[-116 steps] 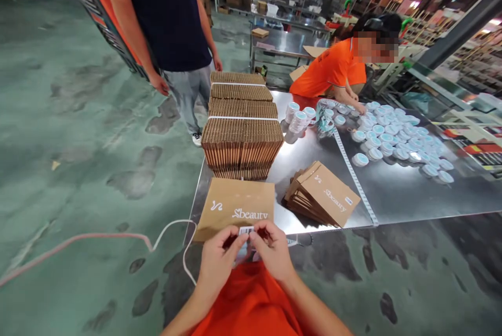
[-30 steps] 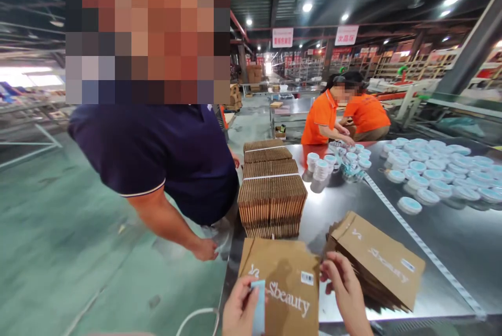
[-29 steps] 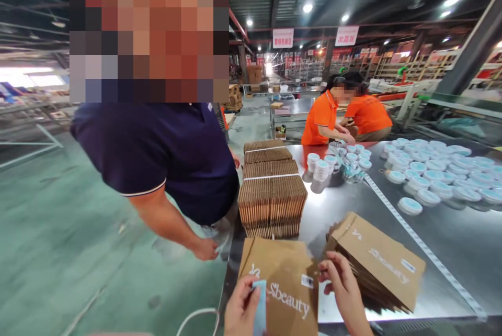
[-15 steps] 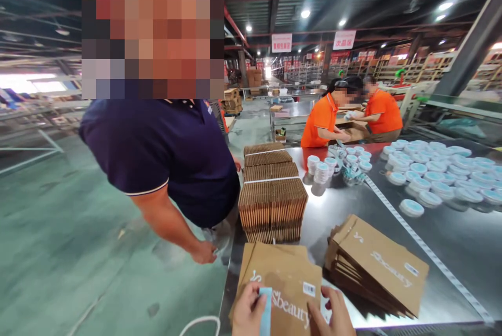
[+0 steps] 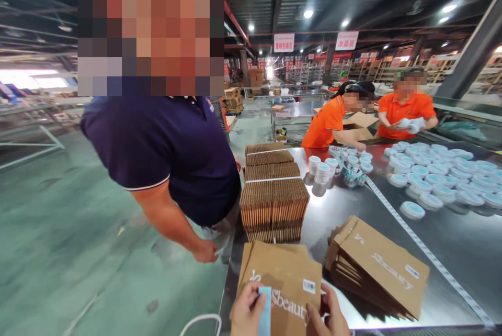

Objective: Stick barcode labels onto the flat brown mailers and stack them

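Printed flat cardboard boxes lie in front of me, the top one marked "Sbeauty" with a small white barcode label near its right edge. My left hand pinches a narrow light-blue strip between thumb and fingers, over the left part of the print. On the right, my right hand grips the edge of the top box, thumb on its face and fingers at the side. A pale bit shows between those fingers; I cannot make out what it is. Both wrists are cut off by the lower frame edge.
Strapped stacks of flattened cardboard stand behind. Another printed box pile leans at right. Round blue-lidded containers cover the far right of the metal table. A person in navy stands close left; two orange-shirted people work beyond.
My hands and the top box stay almost where they were. Beyond the table, one orange-shirted person now reaches toward the containers; the other has shifted right, holding pale items.
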### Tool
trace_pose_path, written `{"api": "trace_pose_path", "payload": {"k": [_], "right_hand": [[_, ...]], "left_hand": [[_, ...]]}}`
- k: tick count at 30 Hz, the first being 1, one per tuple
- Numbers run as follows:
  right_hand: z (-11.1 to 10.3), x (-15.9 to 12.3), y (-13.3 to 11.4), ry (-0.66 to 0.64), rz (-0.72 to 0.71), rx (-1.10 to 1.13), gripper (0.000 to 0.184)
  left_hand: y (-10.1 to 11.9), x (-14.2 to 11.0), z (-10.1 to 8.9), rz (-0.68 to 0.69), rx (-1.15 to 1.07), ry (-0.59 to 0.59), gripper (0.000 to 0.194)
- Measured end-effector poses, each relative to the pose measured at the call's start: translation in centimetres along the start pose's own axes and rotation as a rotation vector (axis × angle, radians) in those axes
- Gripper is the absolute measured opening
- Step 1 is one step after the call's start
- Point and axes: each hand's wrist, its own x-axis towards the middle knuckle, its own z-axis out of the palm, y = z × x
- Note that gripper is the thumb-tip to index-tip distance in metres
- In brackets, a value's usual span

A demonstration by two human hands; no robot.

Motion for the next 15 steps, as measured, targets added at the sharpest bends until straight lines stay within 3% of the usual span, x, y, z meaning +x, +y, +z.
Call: {"api": "trace_pose_path", "payload": {"k": [6, 15], "right_hand": [[0.0, -0.3, -0.1, -0.039, 0.056, 0.047, 0.062], [0.3, -0.2, 0.2, -0.035, 0.048, 0.051, 0.063]], "left_hand": [[0.6, -0.4, 0.4, -0.001, -0.009, 0.046, 0.044], [-1.0, 0.4, -0.5, -0.019, -0.061, -0.01, 0.047]]}}
